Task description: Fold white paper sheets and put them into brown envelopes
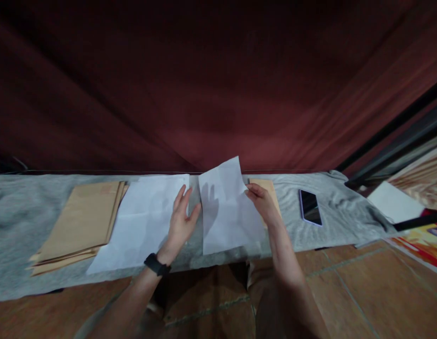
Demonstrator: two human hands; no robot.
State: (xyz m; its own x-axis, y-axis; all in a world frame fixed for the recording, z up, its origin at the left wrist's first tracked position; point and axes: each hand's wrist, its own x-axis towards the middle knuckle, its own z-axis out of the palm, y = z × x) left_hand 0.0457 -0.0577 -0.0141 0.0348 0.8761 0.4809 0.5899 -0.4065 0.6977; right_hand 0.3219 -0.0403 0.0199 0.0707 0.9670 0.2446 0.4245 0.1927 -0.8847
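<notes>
My right hand (pixel 261 201) pinches the right edge of a white sheet (pixel 227 209) lifted off the grey cloth (pixel 13 226), my left hand (pixel 181 221) lies open-fingered beside it holding nothing, and I judge that one-edge grip could crease or drop it.

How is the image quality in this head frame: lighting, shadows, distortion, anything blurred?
Head view: dim overall, the dark red curtain nearly swallowing the upper half; the white sheet held by the right hand is brightest and carries a clear shadow of the left hand; wide-angle bending curves the grey-clothed table edge; the phone shows slight glare; corners look soft.
</notes>
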